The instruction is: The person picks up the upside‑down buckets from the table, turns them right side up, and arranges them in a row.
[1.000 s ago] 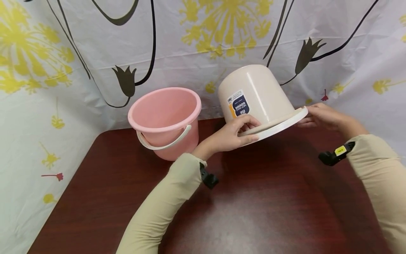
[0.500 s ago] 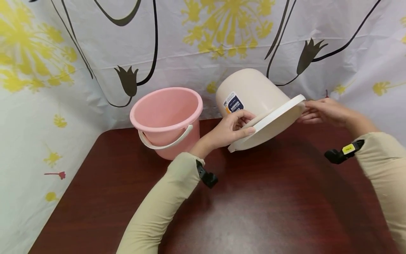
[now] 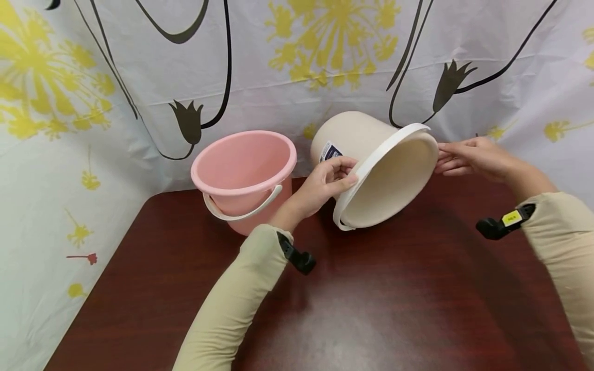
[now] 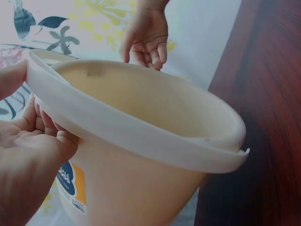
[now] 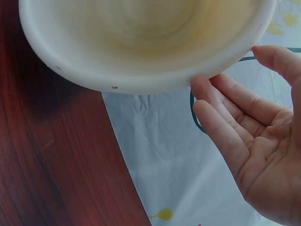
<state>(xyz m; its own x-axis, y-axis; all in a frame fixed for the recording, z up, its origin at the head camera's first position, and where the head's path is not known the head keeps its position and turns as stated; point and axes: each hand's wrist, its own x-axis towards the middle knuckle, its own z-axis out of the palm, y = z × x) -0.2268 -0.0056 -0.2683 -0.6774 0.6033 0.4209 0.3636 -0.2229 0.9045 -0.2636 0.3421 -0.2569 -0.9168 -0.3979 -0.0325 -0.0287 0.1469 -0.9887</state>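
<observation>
A cream bucket [image 3: 394, 178] is tipped on its side, its mouth facing the front right. Part of a navy and orange label [image 4: 71, 183] shows on its wall, and its white handle [image 4: 141, 146] lies along the rim. My left hand [image 3: 320, 183] pinches the near left of the rim and handle, thumb on top and fingers curled underneath. At the opposite side, my right hand [image 5: 258, 136] touches the rim's outside with its fingertips, the fingers loosely extended and the palm facing the bucket. Left of them, a pink bucket [image 3: 241, 162] stands upright with its white handle hanging down in front.
The dark red wooden table [image 3: 352, 309] extends toward me. Behind it hangs a white sheet [image 3: 260, 77] with yellow and grey flower prints, close behind both buckets; it also borders the table's left side.
The cream bucket has turned from nearly upside down onto its side, so its inside now shows. My left hand has shifted slightly left with the rim; the pink bucket stays put.
</observation>
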